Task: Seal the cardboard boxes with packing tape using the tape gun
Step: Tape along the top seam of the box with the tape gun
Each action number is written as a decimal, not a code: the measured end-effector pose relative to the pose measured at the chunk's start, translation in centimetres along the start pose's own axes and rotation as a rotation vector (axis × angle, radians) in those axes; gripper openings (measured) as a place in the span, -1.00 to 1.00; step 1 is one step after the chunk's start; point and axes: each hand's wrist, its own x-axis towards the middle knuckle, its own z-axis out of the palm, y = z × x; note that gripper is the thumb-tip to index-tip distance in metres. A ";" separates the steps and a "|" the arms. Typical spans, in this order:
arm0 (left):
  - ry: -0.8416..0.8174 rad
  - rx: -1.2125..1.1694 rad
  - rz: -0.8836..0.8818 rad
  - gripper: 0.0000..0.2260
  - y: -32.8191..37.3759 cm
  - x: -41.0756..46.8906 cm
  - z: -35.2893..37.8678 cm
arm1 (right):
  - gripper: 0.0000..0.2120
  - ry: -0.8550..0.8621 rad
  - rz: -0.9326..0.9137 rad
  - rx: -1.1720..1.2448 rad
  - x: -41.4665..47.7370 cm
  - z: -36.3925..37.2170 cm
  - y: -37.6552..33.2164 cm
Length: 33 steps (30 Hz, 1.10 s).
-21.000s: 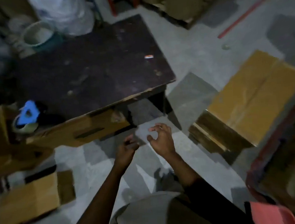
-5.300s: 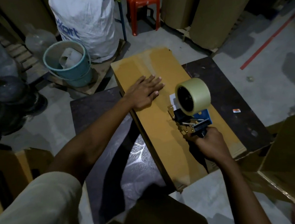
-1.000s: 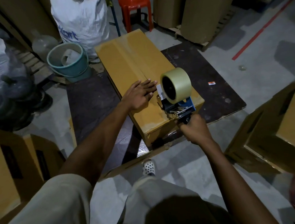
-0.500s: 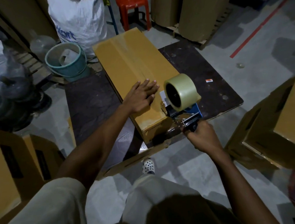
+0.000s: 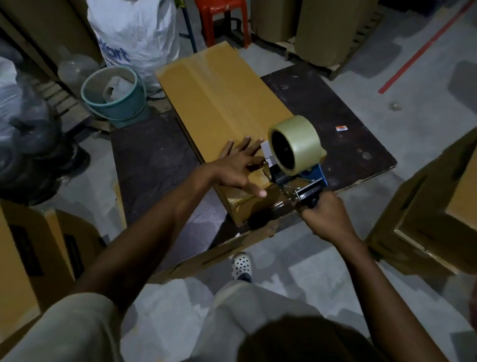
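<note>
The left hand [image 5: 236,169] lies palm down on the top of the cardboard box [image 5: 225,96]. Its fingers [image 5: 246,144] are straight and spread wide, pressing on the near end of the box, with the thumb reaching to the near edge. The long brown box lies lengthwise on the dark surface [image 5: 326,116] and stretches away beyond the fingertips. Its flaps are down, and a faint glossy band runs along the middle of the top.

The right hand [image 5: 327,219] has its fingers curled tight round the handle of the tape gun [image 5: 302,178], holding it just beside the left thumb at the near end of the box. The blue body of the gun rises above the knuckles, and its metal front end meets the box edge next to the left fingers. The pale roll of tape [image 5: 297,144] stands on edge on top of the gun, close to the right of the left fingertips. Whether tape runs from the gun to the box's near face is too dark to tell.

Well beyond the left fingers a teal bucket [image 5: 113,96] stands on the floor [image 5: 413,127] beside the far end of the box, with a white sack [image 5: 136,26] and a red chair [image 5: 219,2] behind it. More brown cartons [image 5: 9,256] stand to the left of the left arm, and others [image 5: 462,206] are stacked to the right of the right wrist. Below the hands a pale perforated shoe [image 5: 241,265] shows on the floor.
</note>
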 end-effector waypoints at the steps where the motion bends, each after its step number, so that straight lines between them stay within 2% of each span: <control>1: -0.032 0.056 -0.014 0.09 0.5 -0.4 0.2 | -0.79 0.002 0.001 0.004 0.0 0.0 0.0; 3: 0.035 0.145 -0.048 0.17 1.5 -0.6 1.4 | -0.78 -0.002 0.002 0.011 -0.1 -0.1 0.0; 7: 0.307 0.239 -0.120 -0.11 2.1 -0.2 4.0 | -0.80 -0.009 -0.005 0.018 -0.3 0.0 -0.2; 13: 0.349 0.212 -0.120 -0.25 2.4 -0.6 3.9 | -0.87 -0.005 -0.051 0.020 -1.7 -0.3 0.9; 19: 0.367 0.224 -0.158 -0.14 4.3 -0.8 4.6 | -0.88 -0.002 -0.039 0.026 -4.0 0.0 4.8; 22: 0.405 0.289 -0.020 -0.26 6.4 -1.3 5.4 | -0.92 0.023 -0.069 0.031 -4.2 0.3 4.4; 25: 0.367 0.278 0.066 -0.39 6.5 -1.8 5.1 | -0.91 0.024 -0.065 0.038 -4.8 0.4 4.1; 29: 0.440 0.097 0.108 -0.33 5.8 -1.2 5.2 | -0.84 0.019 -0.068 0.044 -5.0 -0.1 4.4; 33: 0.429 -0.023 0.104 -0.33 5.9 -1.0 5.1 | -0.84 0.027 -0.041 0.083 -5.5 0.0 5.7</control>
